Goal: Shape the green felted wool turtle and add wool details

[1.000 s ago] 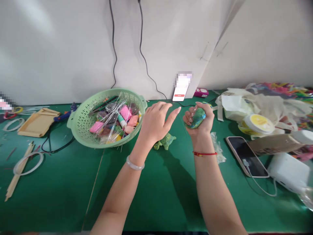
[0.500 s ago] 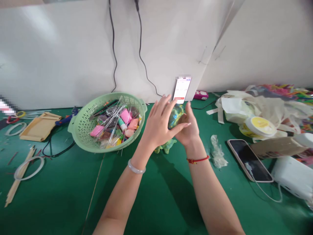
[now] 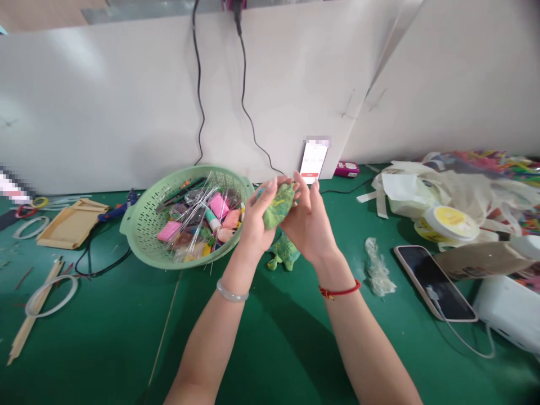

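A green lump of clay (image 3: 279, 206), marbled with yellow and blue, is between my two hands above the table. My left hand (image 3: 258, 218) holds it from the left, with the thumb along its upper side. On its right, my right hand (image 3: 310, 225) touches the lump with the palm turned up and fingers partly spread. Below them a green clay turtle-like figure (image 3: 286, 252) stands on the green table (image 3: 278, 349), partly hidden by my right hand.
A green basket (image 3: 141, 225) of clay packets and tools stands left of my hands. A lit phone (image 3: 314, 160) leans on the wall behind. Crumpled plastic (image 3: 378, 269), a dark phone (image 3: 436, 284) and a tub (image 3: 453, 223) lie rightward; a wooden tray (image 3: 70, 224) lies left.
The clay lump has moved left, from my right hand's side into my left hand. My left hand has turned from lying over it to cupping it; more of the figure below shows.
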`<state>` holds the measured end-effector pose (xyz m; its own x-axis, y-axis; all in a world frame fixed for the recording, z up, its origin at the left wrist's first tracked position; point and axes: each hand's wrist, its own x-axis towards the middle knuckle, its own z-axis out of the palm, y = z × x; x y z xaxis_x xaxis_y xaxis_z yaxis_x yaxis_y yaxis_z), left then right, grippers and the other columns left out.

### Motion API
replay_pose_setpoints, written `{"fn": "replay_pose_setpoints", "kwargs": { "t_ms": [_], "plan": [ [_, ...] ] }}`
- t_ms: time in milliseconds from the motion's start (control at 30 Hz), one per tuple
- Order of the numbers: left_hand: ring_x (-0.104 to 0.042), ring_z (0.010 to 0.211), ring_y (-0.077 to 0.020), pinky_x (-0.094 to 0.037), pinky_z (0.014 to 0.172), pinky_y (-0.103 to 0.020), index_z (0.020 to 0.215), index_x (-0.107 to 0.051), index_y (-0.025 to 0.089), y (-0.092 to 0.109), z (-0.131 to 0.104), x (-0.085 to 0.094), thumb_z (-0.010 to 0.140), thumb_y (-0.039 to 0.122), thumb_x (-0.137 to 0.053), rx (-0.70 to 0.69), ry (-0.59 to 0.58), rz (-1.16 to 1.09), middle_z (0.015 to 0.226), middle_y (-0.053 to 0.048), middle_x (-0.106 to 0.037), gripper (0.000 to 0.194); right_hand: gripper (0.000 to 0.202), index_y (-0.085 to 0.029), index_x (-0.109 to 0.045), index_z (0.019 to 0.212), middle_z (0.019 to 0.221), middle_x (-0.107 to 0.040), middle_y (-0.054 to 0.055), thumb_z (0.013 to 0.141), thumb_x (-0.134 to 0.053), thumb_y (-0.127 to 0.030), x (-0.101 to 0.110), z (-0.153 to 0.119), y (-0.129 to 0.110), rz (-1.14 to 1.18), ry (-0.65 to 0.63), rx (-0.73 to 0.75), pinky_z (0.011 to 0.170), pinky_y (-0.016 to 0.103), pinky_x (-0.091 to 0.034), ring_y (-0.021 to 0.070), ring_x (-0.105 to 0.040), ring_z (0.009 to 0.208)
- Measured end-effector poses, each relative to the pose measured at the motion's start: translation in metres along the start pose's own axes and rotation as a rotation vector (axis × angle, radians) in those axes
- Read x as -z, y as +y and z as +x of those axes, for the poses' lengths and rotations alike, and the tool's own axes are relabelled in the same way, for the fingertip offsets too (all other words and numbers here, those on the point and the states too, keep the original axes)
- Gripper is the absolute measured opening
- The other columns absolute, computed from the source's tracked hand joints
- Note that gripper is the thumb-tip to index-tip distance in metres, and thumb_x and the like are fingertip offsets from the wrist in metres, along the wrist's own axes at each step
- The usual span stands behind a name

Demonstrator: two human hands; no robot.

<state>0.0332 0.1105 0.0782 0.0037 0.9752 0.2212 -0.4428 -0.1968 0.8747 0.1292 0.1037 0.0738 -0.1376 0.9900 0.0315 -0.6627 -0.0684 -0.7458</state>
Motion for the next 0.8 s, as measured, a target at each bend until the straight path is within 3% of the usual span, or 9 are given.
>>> {"fn": "replay_pose_setpoints", "kwargs": {
  "t_ms": [167, 367, 500, 667, 800],
  "plan": [
    [-0.078, 0.104, -0.0253, -0.063, 0.089, -0.041, 0.080, -0.062, 0.021, 0.000, 0.002, -0.001, 0.091, 0.063, -0.066, 0.074, 0.120, -0.133, 0.091, -0.006, -0.076, 0.043, 0.057, -0.043, -0.061, 0.142, 0.121, -0.076, 0.000, 0.093, -0.060, -0.072, -0.004, -0.003, -0.006, -0.046, 0.009, -0.047, 0.105, 0.049, -0.060, 0.0249, -0.070, 0.126],
    [-0.074, 0.075, -0.0171, -0.063, 0.077, -0.034, 0.064, -0.046, 0.023, 0.002, 0.003, -0.001, 0.092, 0.062, -0.067, 0.071, 0.269, -0.186, 0.063, 0.002, -0.058, 0.052, 0.064, -0.042, -0.055, 0.149, 0.134, -0.074, 0.002, 0.092, -0.060, -0.073, -0.012, -0.008, 0.004, -0.024, -0.036, -0.105, 0.106, 0.050, -0.060, 0.0267, -0.069, 0.129],
    [-0.064, 0.058, -0.0134, -0.060, 0.068, -0.032, 0.063, -0.045, 0.024, 0.007, 0.002, -0.001, 0.096, 0.064, -0.062, 0.054, 0.322, -0.190, 0.057, 0.004, -0.049, 0.054, 0.068, -0.041, -0.054, 0.149, 0.140, -0.072, 0.002, 0.091, -0.060, -0.076, -0.015, -0.010, 0.011, -0.048, -0.064, -0.122, 0.107, 0.051, -0.059, 0.0276, -0.068, 0.130],
    [-0.037, 0.042, -0.0089, -0.054, 0.057, -0.031, 0.060, -0.042, 0.025, 0.008, 0.002, 0.001, 0.094, 0.071, -0.061, 0.051, 0.352, -0.203, 0.052, 0.006, -0.043, 0.060, 0.066, -0.039, -0.058, 0.142, 0.139, -0.072, 0.001, 0.088, -0.064, -0.076, -0.019, -0.011, 0.017, -0.094, -0.044, -0.113, 0.113, 0.048, -0.057, 0.0267, -0.068, 0.131],
    [-0.044, 0.048, -0.0116, -0.055, 0.062, -0.032, 0.061, -0.044, 0.025, 0.007, 0.001, 0.000, 0.090, 0.078, -0.060, -0.051, 0.431, -0.095, 0.055, 0.004, -0.045, 0.062, 0.062, -0.041, -0.060, 0.141, 0.139, -0.072, 0.000, 0.088, -0.069, -0.072, -0.018, -0.012, 0.018, -0.125, -0.057, -0.136, 0.112, 0.047, -0.057, 0.0263, -0.066, 0.133]
  ]
}}
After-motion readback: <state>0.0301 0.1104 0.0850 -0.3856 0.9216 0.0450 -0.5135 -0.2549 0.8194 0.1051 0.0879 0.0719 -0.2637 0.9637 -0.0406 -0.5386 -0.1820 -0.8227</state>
